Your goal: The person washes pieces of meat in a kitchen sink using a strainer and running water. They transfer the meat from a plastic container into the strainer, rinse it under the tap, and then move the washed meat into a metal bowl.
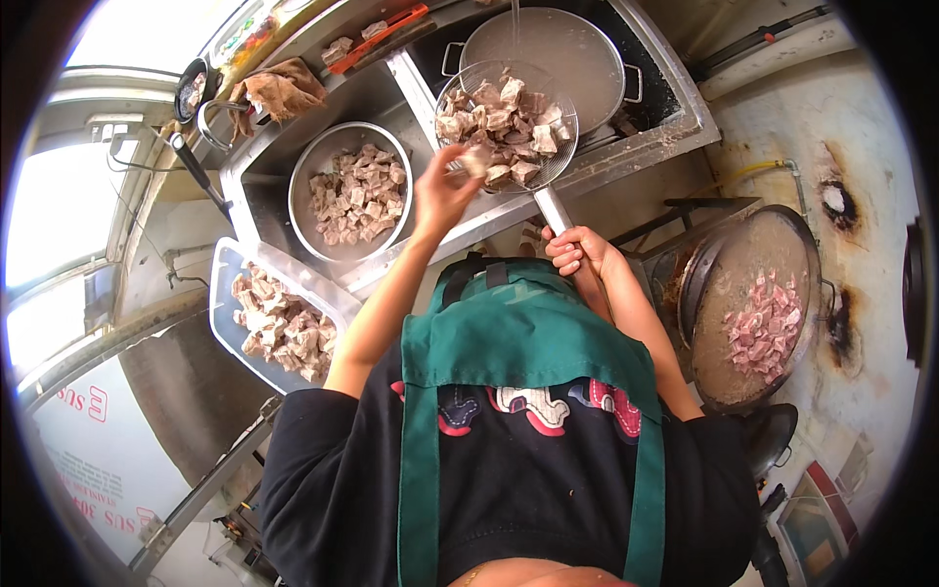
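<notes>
My right hand (581, 253) grips the handle (552, 210) of a wire-mesh skimmer (574, 132), whose lower part is wooden. Pale cooked meat chunks (513, 117) fill its bowl, which overlaps the near side of a large metal pot (565, 66) of cloudy liquid. At the skimmer's left edge, my left hand (447, 191) pinches one blurred meat chunk (477, 160) between thumb and fingers. Left of it, a round steel bowl (297, 187) with smaller meat cubes (359, 194) stands in the sink. Nearer to me, a clear plastic tub (220, 308) holds more meat chunks (282, 323).
Water (516, 26) runs into the pot. On the right, a large wok (711, 293) contains liquid and pinkish meat pieces (766, 326). A brown cloth (286, 89) hangs by the faucet (213, 125). An orange-handled tool (378, 38) lies on the sink's back ledge.
</notes>
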Demonstrator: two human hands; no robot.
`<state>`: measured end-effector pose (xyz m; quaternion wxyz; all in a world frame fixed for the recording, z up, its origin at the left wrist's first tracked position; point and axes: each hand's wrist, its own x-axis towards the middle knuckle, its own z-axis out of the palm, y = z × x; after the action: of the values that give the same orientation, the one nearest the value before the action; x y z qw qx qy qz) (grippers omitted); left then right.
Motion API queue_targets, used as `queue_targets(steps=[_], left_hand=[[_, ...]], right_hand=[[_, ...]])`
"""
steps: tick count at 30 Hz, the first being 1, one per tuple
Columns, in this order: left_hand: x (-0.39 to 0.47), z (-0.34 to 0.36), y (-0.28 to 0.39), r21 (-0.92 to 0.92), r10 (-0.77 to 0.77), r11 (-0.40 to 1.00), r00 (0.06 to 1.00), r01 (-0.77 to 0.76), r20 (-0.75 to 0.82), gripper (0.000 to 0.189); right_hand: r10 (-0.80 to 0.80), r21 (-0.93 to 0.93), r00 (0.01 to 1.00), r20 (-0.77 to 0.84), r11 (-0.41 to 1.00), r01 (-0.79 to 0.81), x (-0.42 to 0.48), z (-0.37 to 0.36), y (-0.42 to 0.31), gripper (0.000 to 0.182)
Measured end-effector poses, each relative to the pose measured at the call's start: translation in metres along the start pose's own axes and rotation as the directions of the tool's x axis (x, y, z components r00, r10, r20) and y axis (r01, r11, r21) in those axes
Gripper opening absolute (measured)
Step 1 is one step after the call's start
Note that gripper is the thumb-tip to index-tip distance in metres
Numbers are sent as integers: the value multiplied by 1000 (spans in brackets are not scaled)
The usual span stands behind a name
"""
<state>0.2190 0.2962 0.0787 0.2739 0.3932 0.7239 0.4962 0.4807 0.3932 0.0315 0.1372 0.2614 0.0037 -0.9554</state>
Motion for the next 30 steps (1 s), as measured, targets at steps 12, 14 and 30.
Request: queue_targets(steps=[12,14,30], left_hand=[[-213,-283,-7,270,-429,443,466,855,-773,59],[-185,-260,16,536,-107,35,537,843,-837,71],[80,141,-8,602,368,604,853,-523,371,56]], right_hand=[[19,-18,999,30,1000,-19,-1,2,-1,13],[20,-11,999,40,1000,-20,-1,0,-1,13],[6,23,1000,20,1000,-6,3,-4,1,11]])
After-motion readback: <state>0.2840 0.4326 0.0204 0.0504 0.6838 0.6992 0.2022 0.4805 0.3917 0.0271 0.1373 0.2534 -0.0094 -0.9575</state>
